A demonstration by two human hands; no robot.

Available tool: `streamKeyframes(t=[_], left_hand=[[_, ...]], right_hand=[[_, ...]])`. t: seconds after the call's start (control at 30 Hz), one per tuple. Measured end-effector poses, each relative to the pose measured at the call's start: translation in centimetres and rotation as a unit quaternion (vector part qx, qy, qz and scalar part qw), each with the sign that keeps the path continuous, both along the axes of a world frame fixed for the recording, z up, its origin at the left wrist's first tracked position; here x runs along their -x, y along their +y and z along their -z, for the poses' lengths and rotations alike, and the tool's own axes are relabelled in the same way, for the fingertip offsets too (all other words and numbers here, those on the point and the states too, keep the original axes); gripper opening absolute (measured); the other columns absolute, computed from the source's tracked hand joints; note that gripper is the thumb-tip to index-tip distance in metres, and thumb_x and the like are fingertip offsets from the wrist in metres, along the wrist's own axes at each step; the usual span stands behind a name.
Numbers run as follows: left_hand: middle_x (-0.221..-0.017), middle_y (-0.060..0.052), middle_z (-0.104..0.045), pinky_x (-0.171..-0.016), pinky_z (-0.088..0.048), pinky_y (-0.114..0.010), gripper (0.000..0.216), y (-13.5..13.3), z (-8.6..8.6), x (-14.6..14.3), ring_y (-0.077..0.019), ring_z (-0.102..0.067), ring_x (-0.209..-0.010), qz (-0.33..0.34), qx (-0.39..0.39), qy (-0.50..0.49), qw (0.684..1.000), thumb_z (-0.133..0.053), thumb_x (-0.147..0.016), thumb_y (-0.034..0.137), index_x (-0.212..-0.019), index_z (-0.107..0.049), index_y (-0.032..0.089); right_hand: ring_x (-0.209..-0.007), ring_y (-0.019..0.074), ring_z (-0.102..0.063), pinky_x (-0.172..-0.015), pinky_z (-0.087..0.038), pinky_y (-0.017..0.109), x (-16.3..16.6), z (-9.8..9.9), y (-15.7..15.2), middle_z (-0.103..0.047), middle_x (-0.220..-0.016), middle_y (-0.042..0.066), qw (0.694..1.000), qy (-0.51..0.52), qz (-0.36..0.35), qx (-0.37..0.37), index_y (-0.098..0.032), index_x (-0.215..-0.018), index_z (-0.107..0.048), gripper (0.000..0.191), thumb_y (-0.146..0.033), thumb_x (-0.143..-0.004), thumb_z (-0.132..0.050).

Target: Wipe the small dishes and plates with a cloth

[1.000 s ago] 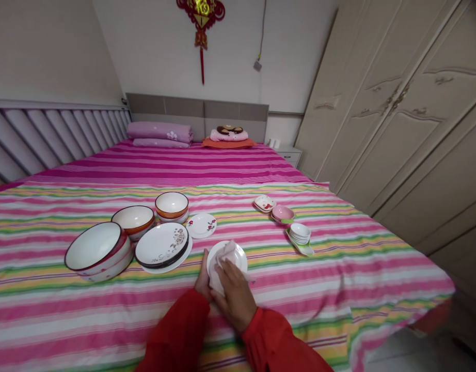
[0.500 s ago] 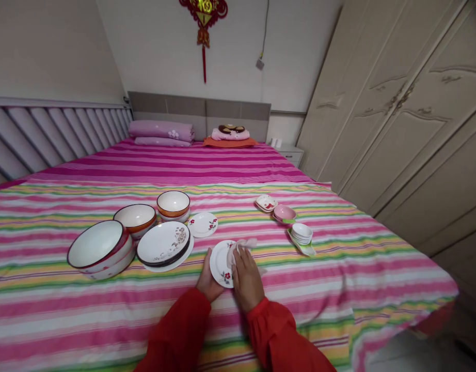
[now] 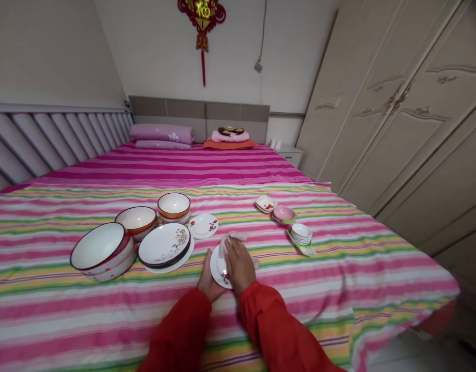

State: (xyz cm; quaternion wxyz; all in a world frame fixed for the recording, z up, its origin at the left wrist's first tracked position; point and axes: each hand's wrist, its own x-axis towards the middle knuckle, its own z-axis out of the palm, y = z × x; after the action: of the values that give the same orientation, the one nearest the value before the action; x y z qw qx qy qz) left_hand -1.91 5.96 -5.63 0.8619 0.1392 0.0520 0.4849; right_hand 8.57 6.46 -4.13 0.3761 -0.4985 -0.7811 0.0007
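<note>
My left hand [image 3: 209, 279] grips the left edge of a small white plate [image 3: 218, 268] with a red flower pattern, held tilted above the striped cloth. Pressed over the plate's upper right is my right hand [image 3: 240, 262], which has a pale pink cloth [image 3: 235, 236] under its fingers. The hand and cloth hide much of the plate. Just beyond lies a matching flowered plate [image 3: 204, 226]. To the left, a stack of dark-edged plates [image 3: 164, 245] rests on a larger white plate.
Large bowls [image 3: 100, 248] with red sides and brown-banded bowls [image 3: 137, 219], [image 3: 174, 205] stand at left. On the right are a small square dish [image 3: 266, 203], a pink bowl [image 3: 284, 213] and stacked white cups [image 3: 301, 232] on a green-edged dish. A wardrobe [image 3: 377, 113] borders the bed.
My right hand and the pink cloth have slid left and up across the plate, covering more of its upper part. My left hand stays on the plate's edge.
</note>
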Motion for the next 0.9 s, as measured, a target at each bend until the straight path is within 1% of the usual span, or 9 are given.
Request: streamKeyframes(t=[0.1, 0.2, 0.4, 0.47, 0.53, 0.63, 0.7, 0.8, 0.9], left_hand=[[-0.123, -0.012, -0.059, -0.106, -0.025, -0.042, 0.062, 0.0, 0.3, -0.1, -0.0257, -0.045, -0.122, 0.022, -0.021, -0.005, 1.0, -0.031, -0.086, 0.056, -0.132, -0.043, 0.016], [-0.125, -0.015, -0.057, -0.104, -0.027, -0.042, 0.067, 0.0, 0.4, 0.1, -0.0265, -0.046, -0.121, 0.044, -0.017, 0.004, 0.999, -0.029, -0.086, 0.058, -0.133, -0.042, 0.013], [-0.099, -0.018, -0.068, -0.094, -0.04, -0.043, 0.077, -0.3, 0.4, 1.2, -0.0301, -0.059, -0.102, 0.08, 0.041, 0.068, 0.994, -0.03, -0.079, 0.069, -0.111, -0.06, 0.006], [-0.089, -0.015, -0.07, -0.093, -0.041, -0.04, 0.073, -0.3, 0.6, 1.5, -0.0281, -0.062, -0.097, 0.095, 0.058, 0.073, 0.991, -0.033, -0.077, 0.069, -0.099, -0.065, 0.007], [-0.089, -0.012, -0.07, -0.096, -0.039, -0.037, 0.065, -0.2, 0.6, 1.5, -0.025, -0.062, -0.098, 0.057, 0.053, 0.055, 0.995, -0.034, -0.08, 0.065, -0.095, -0.066, 0.01], [-0.103, -0.01, -0.068, -0.103, -0.032, -0.037, 0.057, -0.1, 0.3, 0.9, -0.0224, -0.057, -0.108, 0.003, 0.015, 0.024, 1.0, -0.032, -0.086, 0.057, -0.11, -0.062, 0.015], [-0.111, -0.01, -0.066, -0.105, -0.028, -0.038, 0.053, -0.1, 0.1, 0.4, -0.0217, -0.054, -0.114, 0.008, -0.002, 0.014, 1.0, -0.031, -0.089, 0.051, -0.12, -0.056, 0.017], [-0.114, -0.011, -0.065, -0.107, -0.025, -0.04, 0.048, -0.2, -0.2, 0.0, -0.0221, -0.051, -0.117, 0.042, 0.006, 0.025, 0.999, -0.031, -0.091, 0.043, -0.126, -0.05, 0.015], [-0.116, -0.012, -0.063, -0.108, -0.022, -0.042, 0.048, -0.2, -0.1, -0.1, -0.0228, -0.05, -0.118, 0.055, 0.015, 0.039, 0.998, -0.031, -0.092, 0.038, -0.131, -0.044, 0.015]], right_hand=[[-0.126, 0.0251, -0.038, -0.103, -0.035, 0.046, -1.7, 1.2, -0.3, -0.047, -0.133, 0.016, 0.999, 0.024, 0.034, -0.002, -0.011, -0.128, -0.048, 0.041, -0.017, -0.088, -0.037], [-0.126, 0.0257, -0.038, -0.103, -0.036, 0.046, -2.4, 2.1, -2.7, -0.046, -0.133, 0.017, 0.998, 0.052, 0.041, 0.007, -0.009, -0.126, -0.049, 0.04, -0.018, -0.089, -0.036], [-0.12, 0.0224, -0.046, -0.1, -0.041, 0.043, 0.1, 1.6, -6.9, -0.053, -0.127, 0.01, 0.996, 0.039, -0.084, 0.015, -0.018, -0.127, -0.048, 0.042, -0.016, -0.086, -0.041], [-0.119, 0.0225, -0.046, -0.099, -0.041, 0.042, 1.0, 0.9, -6.5, -0.053, -0.127, 0.01, 0.994, 0.018, -0.106, 0.018, -0.018, -0.129, -0.047, 0.044, -0.016, -0.085, -0.042], [-0.119, 0.0236, -0.045, -0.099, -0.04, 0.043, 1.4, 0.3, -5.1, -0.052, -0.129, 0.011, 0.995, -0.001, -0.096, 0.023, -0.017, -0.129, -0.048, 0.044, -0.016, -0.085, -0.042], [-0.119, 0.0254, -0.044, -0.1, -0.037, 0.046, 0.9, -0.3, -2.6, -0.052, -0.129, 0.012, 0.998, -0.015, -0.056, 0.023, -0.015, -0.127, -0.05, 0.043, -0.016, -0.085, -0.043], [-0.12, 0.0252, -0.043, -0.102, -0.035, 0.047, 0.1, -0.2, -1.2, -0.052, -0.128, 0.012, 0.999, 0.003, -0.033, 0.012, -0.015, -0.127, -0.05, 0.042, -0.015, -0.085, -0.042], [-0.123, 0.0236, -0.041, -0.103, -0.034, 0.045, -1.5, 0.2, -0.1, -0.049, -0.131, 0.013, 0.995, 0.097, -0.004, 0.001, -0.014, -0.126, -0.051, 0.041, -0.017, -0.087, -0.04], [-0.123, 0.0236, -0.042, -0.103, -0.034, 0.044, -2.9, 0.4, 0.3, -0.05, -0.131, 0.014, 0.965, 0.258, 0.006, 0.042, -0.014, -0.122, -0.054, 0.039, -0.025, -0.086, -0.044]])
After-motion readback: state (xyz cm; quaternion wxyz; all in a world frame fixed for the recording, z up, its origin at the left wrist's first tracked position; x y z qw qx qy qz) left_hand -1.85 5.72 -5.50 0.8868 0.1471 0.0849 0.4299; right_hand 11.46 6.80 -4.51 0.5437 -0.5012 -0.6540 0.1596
